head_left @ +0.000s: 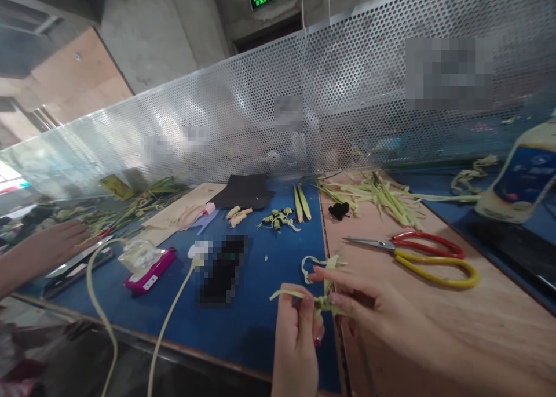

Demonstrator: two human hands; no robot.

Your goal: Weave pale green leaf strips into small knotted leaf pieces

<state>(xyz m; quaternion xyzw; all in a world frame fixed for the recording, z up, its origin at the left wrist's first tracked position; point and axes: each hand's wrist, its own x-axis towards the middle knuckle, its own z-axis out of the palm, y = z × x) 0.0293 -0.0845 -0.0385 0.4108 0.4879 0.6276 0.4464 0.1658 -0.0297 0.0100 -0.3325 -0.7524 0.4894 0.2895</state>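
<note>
In the head view, my left hand (pixel 295 333) is closed, thumb against fingers, on a small knotted piece of pale green leaf strips (pixel 322 303). My right hand (pixel 369 304) grips the same piece from the right, with thumb and fingers bent around it and the index finger stretched over the top. One strip end sticks out to the left past my left thumb; another loops up above the fingers. Scissors (pixel 393 245) with one red and one yellow handle lie just beyond my right hand, blades pointing left. Several small green knotted pieces (pixel 278 218) rest farther back.
Leaf strips (pixel 391 203), two long leaves (pixel 302 203) and a black clump (pixel 339 211) lie toward the back. A dark phone (pixel 223 269), magenta box (pixel 150 272) and cables are left. A bottle (pixel 519 177) stands right. Another person's hand (pixel 61 240) is far left. Perforated metal screen (pixel 243 119) behind.
</note>
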